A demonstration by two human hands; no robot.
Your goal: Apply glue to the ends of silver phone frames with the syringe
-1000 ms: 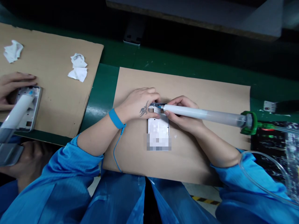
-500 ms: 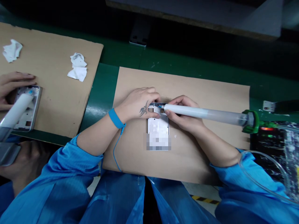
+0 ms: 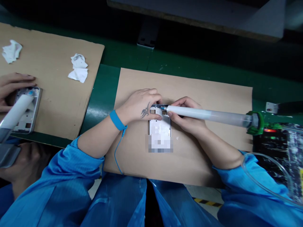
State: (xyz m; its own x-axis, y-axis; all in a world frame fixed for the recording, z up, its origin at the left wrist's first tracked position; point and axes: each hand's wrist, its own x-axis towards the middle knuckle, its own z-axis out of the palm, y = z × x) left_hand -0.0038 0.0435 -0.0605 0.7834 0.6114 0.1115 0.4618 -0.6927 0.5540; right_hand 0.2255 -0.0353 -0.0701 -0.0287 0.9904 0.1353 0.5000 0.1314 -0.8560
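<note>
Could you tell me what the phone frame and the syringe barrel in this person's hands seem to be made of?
The phone frame looks like pale, matte metal, perhaps aluminium, given its thin, crisp edges. The syringe barrel looks like translucent plastic, with milky filling showing through.

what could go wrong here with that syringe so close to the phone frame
The narrow tip of the white plastic syringe, held in the right hand, sits at the top end of the silver metal phone frame, so a slip might smear its pale contents on the frame or the left hand. The frame lies on brown cardboard, steadied only by that hand, so it might shift. The clear plastic tube looping by the blue right sleeve could catch.
</note>
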